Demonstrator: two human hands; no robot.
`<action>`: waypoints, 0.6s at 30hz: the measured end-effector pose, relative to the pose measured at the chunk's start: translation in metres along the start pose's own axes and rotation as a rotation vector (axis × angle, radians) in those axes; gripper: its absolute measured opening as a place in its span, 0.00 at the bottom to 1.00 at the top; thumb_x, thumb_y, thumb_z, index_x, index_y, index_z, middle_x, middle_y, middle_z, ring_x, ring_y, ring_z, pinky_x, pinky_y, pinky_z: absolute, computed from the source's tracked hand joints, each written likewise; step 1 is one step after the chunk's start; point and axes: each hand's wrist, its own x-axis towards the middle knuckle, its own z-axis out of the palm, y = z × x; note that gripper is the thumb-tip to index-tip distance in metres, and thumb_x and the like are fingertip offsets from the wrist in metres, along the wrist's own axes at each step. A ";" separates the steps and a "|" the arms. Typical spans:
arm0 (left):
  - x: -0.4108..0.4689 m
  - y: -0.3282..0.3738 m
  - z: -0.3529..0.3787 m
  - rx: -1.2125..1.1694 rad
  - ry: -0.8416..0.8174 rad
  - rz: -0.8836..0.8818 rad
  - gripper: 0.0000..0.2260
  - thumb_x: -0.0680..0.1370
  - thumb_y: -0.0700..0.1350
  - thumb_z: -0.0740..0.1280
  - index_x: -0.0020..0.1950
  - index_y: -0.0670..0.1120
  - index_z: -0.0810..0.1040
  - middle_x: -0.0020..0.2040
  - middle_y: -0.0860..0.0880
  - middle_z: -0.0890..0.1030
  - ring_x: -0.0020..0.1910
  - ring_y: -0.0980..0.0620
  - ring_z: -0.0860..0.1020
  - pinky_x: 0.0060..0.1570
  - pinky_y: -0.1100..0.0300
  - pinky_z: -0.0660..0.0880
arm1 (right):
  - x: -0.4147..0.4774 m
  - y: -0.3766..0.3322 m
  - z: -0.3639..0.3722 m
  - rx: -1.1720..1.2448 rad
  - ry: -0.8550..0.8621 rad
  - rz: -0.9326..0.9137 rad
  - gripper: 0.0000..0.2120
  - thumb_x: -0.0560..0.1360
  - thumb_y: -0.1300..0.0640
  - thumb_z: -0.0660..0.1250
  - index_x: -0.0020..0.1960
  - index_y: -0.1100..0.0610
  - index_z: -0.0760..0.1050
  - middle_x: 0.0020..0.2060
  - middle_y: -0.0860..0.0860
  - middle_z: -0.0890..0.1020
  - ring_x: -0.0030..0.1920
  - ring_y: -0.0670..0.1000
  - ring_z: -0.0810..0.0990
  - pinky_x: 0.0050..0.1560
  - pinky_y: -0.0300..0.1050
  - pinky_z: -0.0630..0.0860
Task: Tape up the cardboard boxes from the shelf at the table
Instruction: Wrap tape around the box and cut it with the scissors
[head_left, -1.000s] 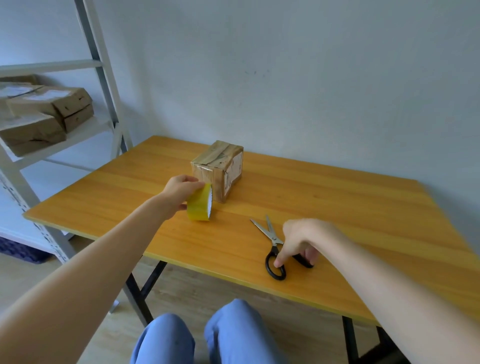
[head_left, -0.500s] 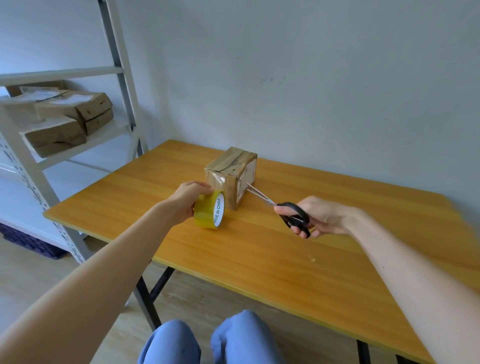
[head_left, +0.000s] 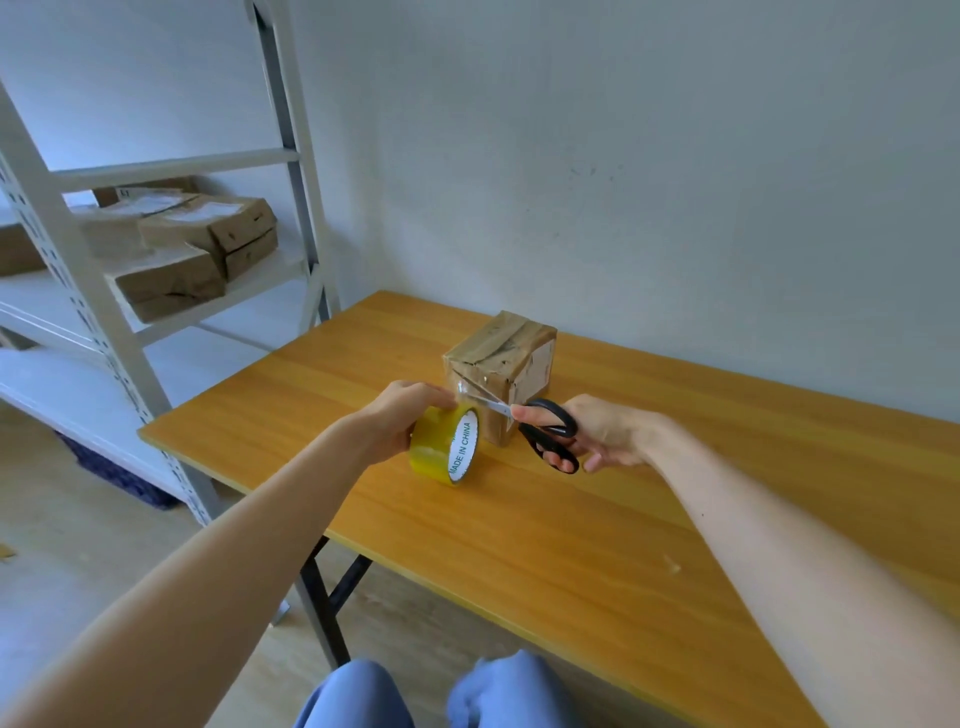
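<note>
At the counter (head_left: 571, 545), my left grip (head_left: 405, 415) holds the tape roll (head_left: 447, 447) against the cardboard box (head_left: 498, 358), light, stiff-cornered; my right grip (head_left: 597, 431) works scissors (head_left: 545, 426) on the thin, clingy strip.

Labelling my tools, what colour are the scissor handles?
Black, on the scissors held in the right hand; the head view shows them.

My left hand (head_left: 402, 418) at frame centre, fingers curled over a tape roll (head_left: 447, 444), my right hand (head_left: 597, 431) just right of it, fingers through scissors (head_left: 545, 428), both forearms reaching in from the lower corners
</note>
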 end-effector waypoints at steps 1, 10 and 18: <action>0.000 0.001 0.000 0.008 -0.011 -0.004 0.09 0.77 0.39 0.67 0.57 0.41 0.78 0.50 0.41 0.82 0.44 0.45 0.81 0.42 0.53 0.79 | 0.002 0.001 0.000 0.001 0.010 -0.007 0.27 0.68 0.33 0.69 0.43 0.58 0.74 0.31 0.51 0.76 0.30 0.48 0.72 0.23 0.35 0.60; -0.003 0.009 -0.003 0.067 -0.059 -0.041 0.13 0.77 0.38 0.67 0.62 0.39 0.76 0.50 0.41 0.82 0.44 0.46 0.82 0.42 0.54 0.79 | 0.009 0.010 -0.001 -0.018 0.123 -0.115 0.21 0.69 0.39 0.73 0.37 0.58 0.76 0.26 0.49 0.75 0.24 0.45 0.70 0.26 0.36 0.61; -0.008 0.014 -0.012 0.733 0.214 0.160 0.10 0.74 0.39 0.66 0.55 0.43 0.77 0.47 0.49 0.75 0.44 0.51 0.73 0.37 0.61 0.70 | 0.010 0.010 -0.005 -0.123 0.196 -0.120 0.22 0.69 0.39 0.74 0.34 0.57 0.73 0.25 0.50 0.75 0.24 0.46 0.71 0.25 0.37 0.62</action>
